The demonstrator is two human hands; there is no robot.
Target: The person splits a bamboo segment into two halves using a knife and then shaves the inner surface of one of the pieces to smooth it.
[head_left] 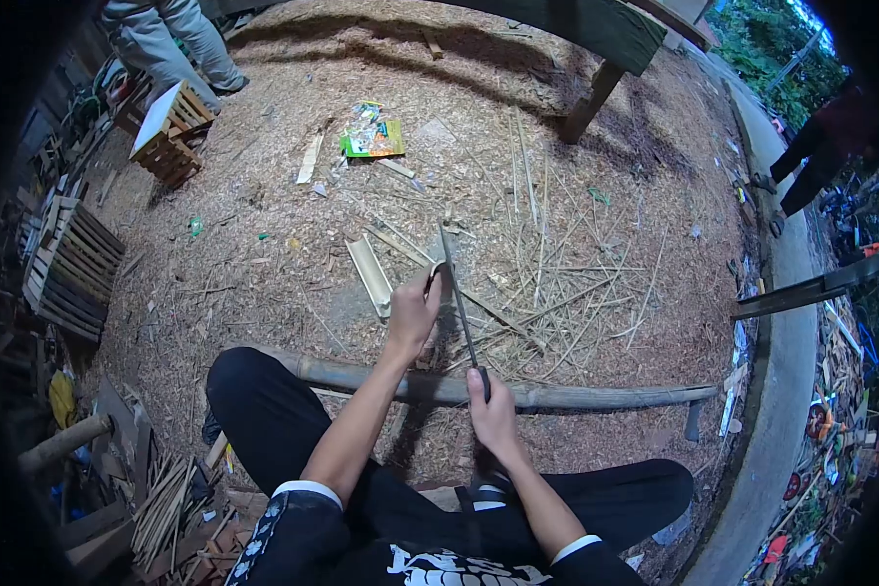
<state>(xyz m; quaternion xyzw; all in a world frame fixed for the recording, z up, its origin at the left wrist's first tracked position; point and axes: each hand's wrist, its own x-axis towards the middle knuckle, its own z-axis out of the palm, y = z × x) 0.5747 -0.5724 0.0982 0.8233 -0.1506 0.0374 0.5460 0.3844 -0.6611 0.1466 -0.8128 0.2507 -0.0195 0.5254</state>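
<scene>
Head view, the only one: your right hand (493, 410) is clenched around the lower end of a long dark narrow metal blade (459, 303), which stands nearly upright and leans away from you, its tip above the litter on the ground. Your left hand (415, 311) is closed high up against the blade's flat, pinching what looks like a short pale bamboo sliver (438, 268); it is too small to say how it sits against the edge. Both hands work just above and beyond a long round grey-brown bamboo pole (576, 396) that lies crosswise in front of your black-trousered knees (264, 410). The main risk, as you stand now, is the left fingers: they are right beside the edge, so if the sliver splits or gives suddenly, the blade can run into them. The second risk is the pull line. The handle end points back toward your lap, so a slip of the right hand would bring the steel toward your thigh. The third is footing for the work. The pole is round and rests on loose wood chips, so it can roll if you lean on it. The thin pale bamboo splints (557, 273) strewn beyond it, and the pale split bamboo trough (369, 275) near your left hand, can catch the tip. A person in grey trousers (166, 39) stands well apart, beside a slatted wooden crate (171, 132).
</scene>
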